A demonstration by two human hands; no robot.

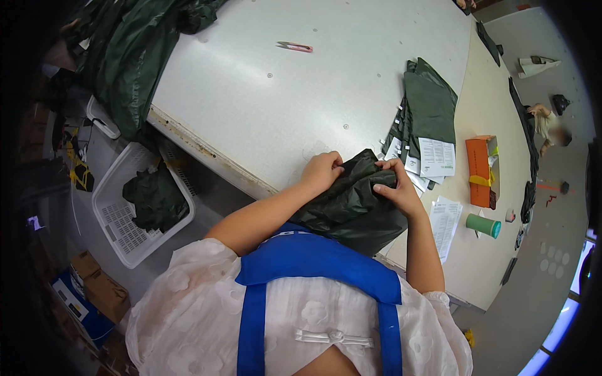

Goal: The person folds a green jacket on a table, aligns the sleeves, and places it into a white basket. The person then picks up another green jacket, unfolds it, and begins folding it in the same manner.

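— Dark green fabric piece (351, 207) lay bunched at the near table edge (251, 113), just left of the paper sheets (445, 222)?

— Yes. Left hand (321, 171) pinched its far edge; right hand (396, 188) clamped the fold. Both closed on cloth, possibly a seam. Better to have kept it taut and flat between the 2 grips.

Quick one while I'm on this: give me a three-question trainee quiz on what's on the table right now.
1. True or false: both hands grip the dark green garment.
2. Which lies nearest the right hand? A. pink thread snips B. stack of folded green pieces C. white basket
3. Fill in: the orange box lies beside a ___ cylinder.

Key: 1 true, the left hand pinches it too; 2 B; 3 green.
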